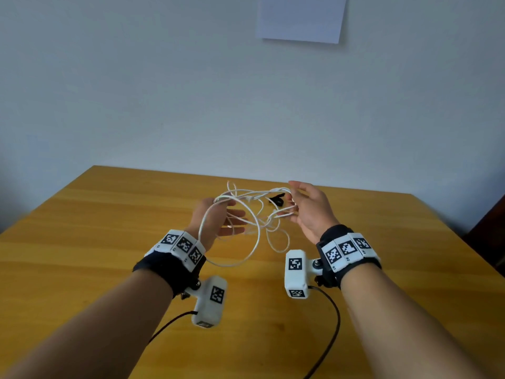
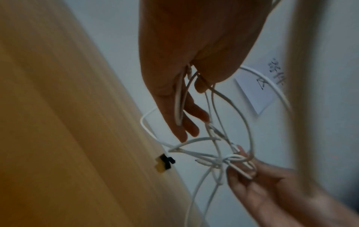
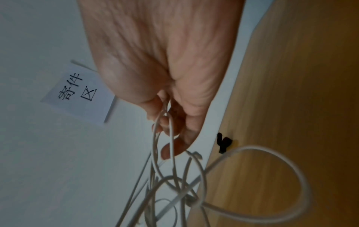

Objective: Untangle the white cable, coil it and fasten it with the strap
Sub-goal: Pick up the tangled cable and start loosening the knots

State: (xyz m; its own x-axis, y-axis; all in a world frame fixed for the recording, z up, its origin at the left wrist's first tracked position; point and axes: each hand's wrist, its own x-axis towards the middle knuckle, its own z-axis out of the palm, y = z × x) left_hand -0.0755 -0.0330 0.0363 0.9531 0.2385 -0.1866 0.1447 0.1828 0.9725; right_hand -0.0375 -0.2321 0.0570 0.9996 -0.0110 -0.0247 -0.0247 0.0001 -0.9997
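Note:
The white cable [image 1: 258, 236] hangs in a tangle of several loops between my two hands, above the wooden table [image 1: 95, 242]. My left hand [image 1: 218, 220] keeps its fingers straight while the thumb [image 2: 201, 86] tucks strands of the cable [image 2: 179, 98] against the palm; a big loop hangs down past that wrist. My right hand [image 1: 307, 210], palm toward the left one, pinches a few strands in its curled fingertips [image 3: 170, 147] near the knot [image 2: 231, 159]. The black strap [image 1: 276, 199] lies on the table behind the tangle, untouched; it also shows as strap [image 2: 165, 162] and strap [image 3: 224, 142].
A sheet of paper [image 1: 300, 17] with printed characters hangs on the pale wall behind the table. Black leads [image 1: 332, 332] run from the wrist cameras over the near tabletop. The far table edge [image 1: 246, 179] meets the wall.

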